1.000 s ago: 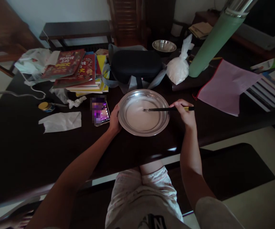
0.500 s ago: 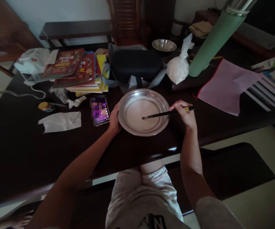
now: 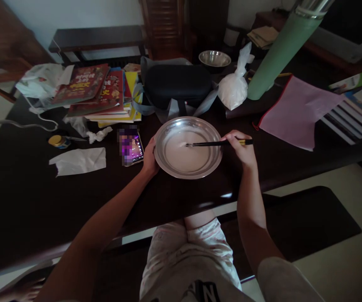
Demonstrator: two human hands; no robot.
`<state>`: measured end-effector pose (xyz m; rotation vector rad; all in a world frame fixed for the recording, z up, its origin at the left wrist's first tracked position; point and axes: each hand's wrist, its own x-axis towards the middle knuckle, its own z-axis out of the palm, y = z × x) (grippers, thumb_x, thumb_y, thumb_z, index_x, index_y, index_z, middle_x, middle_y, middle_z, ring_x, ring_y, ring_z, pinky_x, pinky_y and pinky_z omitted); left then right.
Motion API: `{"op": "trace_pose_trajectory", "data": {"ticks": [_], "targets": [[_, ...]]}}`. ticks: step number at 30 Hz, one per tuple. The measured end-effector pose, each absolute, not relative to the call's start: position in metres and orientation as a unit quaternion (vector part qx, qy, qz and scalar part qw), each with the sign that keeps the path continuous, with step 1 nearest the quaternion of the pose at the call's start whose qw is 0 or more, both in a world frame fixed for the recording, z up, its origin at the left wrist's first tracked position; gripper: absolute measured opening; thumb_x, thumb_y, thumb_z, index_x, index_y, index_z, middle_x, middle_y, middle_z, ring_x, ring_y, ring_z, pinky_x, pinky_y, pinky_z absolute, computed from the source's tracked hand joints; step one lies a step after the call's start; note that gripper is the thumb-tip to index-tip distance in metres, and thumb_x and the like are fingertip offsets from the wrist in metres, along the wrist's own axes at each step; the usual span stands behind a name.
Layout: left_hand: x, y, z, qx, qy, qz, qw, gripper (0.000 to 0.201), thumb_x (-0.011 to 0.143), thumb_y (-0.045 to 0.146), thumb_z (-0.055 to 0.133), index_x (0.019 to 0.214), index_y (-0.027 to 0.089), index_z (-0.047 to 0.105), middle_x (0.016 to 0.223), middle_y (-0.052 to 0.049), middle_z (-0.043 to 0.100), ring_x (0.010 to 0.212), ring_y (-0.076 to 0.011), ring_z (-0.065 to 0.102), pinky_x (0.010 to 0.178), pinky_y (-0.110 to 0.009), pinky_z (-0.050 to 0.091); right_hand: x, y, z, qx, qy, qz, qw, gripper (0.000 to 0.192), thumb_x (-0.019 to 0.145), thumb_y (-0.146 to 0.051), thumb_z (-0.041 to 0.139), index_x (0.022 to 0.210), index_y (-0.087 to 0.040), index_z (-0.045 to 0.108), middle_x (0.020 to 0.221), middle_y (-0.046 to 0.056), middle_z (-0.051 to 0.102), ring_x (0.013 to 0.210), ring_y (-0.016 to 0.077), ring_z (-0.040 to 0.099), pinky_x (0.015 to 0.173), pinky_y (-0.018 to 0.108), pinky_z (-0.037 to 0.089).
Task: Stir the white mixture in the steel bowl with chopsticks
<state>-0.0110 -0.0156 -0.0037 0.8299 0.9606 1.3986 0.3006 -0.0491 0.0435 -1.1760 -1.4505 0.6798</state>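
A shiny metal basin (image 3: 214, 161) stands on the dark table in front of me, with a whitish liquid (image 3: 184, 157) in it. My left hand (image 3: 150, 158) grips the basin's left rim. Black chopsticks (image 3: 210, 144) with gold-banded ends are pinched in my right hand (image 3: 240, 147), at the basin's right side. Their tips dip into the liquid near the middle, where the surface is stirred up. Just left of my left hand lies a phone (image 3: 137, 147) with its screen lit. Behind the basin sits a tied plastic bag of white powder (image 3: 233, 91).
Behind the basin is a black case (image 3: 177, 84) with grey straps. Stacked books (image 3: 86, 90) lie at the back left, a paper sheet (image 3: 78, 161) and small jar (image 3: 58, 141) nearer. A tall green flask (image 3: 281, 56), pink pouch (image 3: 297, 111) and second metal bowl (image 3: 214, 58) are at the right and back.
The chopstick tips have moved away from me within the liquid, and the chopsticks now lie more level. My right hand has shifted slightly left. My left hand stays on the rim.
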Motion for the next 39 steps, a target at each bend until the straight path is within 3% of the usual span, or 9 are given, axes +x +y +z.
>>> {"op": "trace_pose_trajectory", "data": {"ticks": [3, 8, 13, 19, 24, 29, 35, 39], "targets": [[-0.0115, -0.0155, -0.0048, 0.359, 0.410, 0.601, 0.585, 0.030, 0.081, 0.046, 0.072, 0.102, 0.025, 0.078, 0.126, -0.007, 0.079, 0.138, -0.0340, 0.062, 0.117, -0.044, 0.049, 0.3024, -0.0493, 0.0420, -0.499, -0.578, 0.296, 0.574, 0.043, 0.089, -0.066, 0.073, 0.072, -0.027, 0.077, 0.069, 0.000, 0.075, 0.068, 0.0182, 0.073, 0.070, 0.034, 0.059], [-0.0119, -0.0137, -0.0072, 0.358, 0.411, 0.602, 0.584, 0.031, 0.080, 0.046, 0.073, 0.103, 0.026, 0.078, 0.123, -0.005, 0.079, 0.134, -0.0318, 0.065, 0.116, -0.042, 0.051, 0.3005, -0.0490, 0.0430, -0.476, -0.641, 0.315, 0.513, 0.044, 0.089, -0.068, 0.073, 0.074, -0.027, 0.080, 0.075, 0.001, 0.078, 0.075, 0.0191, 0.074, 0.074, 0.035, 0.060], [-0.0130, -0.0117, -0.0105, 0.351, 0.408, 0.605, 0.587, 0.032, 0.078, 0.047, 0.075, 0.101, 0.025, 0.079, 0.120, -0.004, 0.081, 0.129, -0.0325, 0.068, 0.116, -0.043, 0.051, 0.3034, -0.0494, 0.0433, -0.501, -0.580, 0.283, 0.576, 0.044, 0.089, -0.067, 0.074, 0.072, -0.026, 0.078, 0.069, 0.000, 0.075, 0.069, 0.0179, 0.073, 0.071, 0.034, 0.059], [-0.0146, -0.0122, -0.0108, 0.369, 0.403, 0.602, 0.583, 0.033, 0.080, 0.050, 0.075, 0.103, 0.026, 0.078, 0.127, -0.005, 0.079, 0.136, -0.0337, 0.064, 0.118, -0.044, 0.049, 0.3009, -0.0495, 0.0433, -0.480, -0.640, 0.298, 0.521, 0.043, 0.089, -0.068, 0.073, 0.075, -0.028, 0.081, 0.075, 0.001, 0.078, 0.075, 0.0191, 0.074, 0.073, 0.034, 0.059], [-0.0141, -0.0132, -0.0089, 0.365, 0.407, 0.601, 0.584, 0.033, 0.080, 0.049, 0.073, 0.101, 0.024, 0.078, 0.125, -0.007, 0.079, 0.135, -0.0342, 0.064, 0.119, -0.045, 0.049, 0.3028, -0.0491, 0.0419, -0.498, -0.587, 0.279, 0.574, 0.043, 0.091, -0.065, 0.072, 0.072, -0.027, 0.078, 0.070, 0.000, 0.076, 0.070, 0.0178, 0.073, 0.071, 0.034, 0.059], [-0.0128, -0.0129, -0.0076, 0.367, 0.403, 0.598, 0.588, 0.032, 0.079, 0.046, 0.074, 0.102, 0.024, 0.078, 0.127, -0.007, 0.079, 0.136, -0.0345, 0.064, 0.118, -0.045, 0.050, 0.3016, -0.0487, 0.0420, -0.474, -0.646, 0.295, 0.520, 0.041, 0.092, -0.064, 0.071, 0.076, -0.027, 0.080, 0.076, 0.001, 0.078, 0.075, 0.0181, 0.073, 0.072, 0.034, 0.058], [-0.0121, -0.0141, -0.0063, 0.357, 0.407, 0.605, 0.584, 0.031, 0.081, 0.044, 0.071, 0.103, 0.024, 0.078, 0.123, -0.006, 0.080, 0.130, -0.0324, 0.067, 0.117, -0.044, 0.050, 0.3024, -0.0492, 0.0417, -0.493, -0.595, 0.282, 0.569, 0.041, 0.094, -0.062, 0.071, 0.074, -0.027, 0.077, 0.071, 0.000, 0.075, 0.070, 0.0178, 0.073, 0.072, 0.034, 0.059], [-0.0113, -0.0151, -0.0033, 0.363, 0.411, 0.599, 0.584, 0.029, 0.080, 0.042, 0.071, 0.101, 0.025, 0.079, 0.125, -0.005, 0.080, 0.131, -0.0318, 0.066, 0.117, -0.043, 0.050, 0.2997, -0.0492, 0.0422, -0.470, -0.644, 0.302, 0.522, 0.042, 0.092, -0.064, 0.072, 0.075, -0.027, 0.079, 0.075, 0.001, 0.077, 0.074, 0.0184, 0.073, 0.072, 0.034, 0.058]]}}
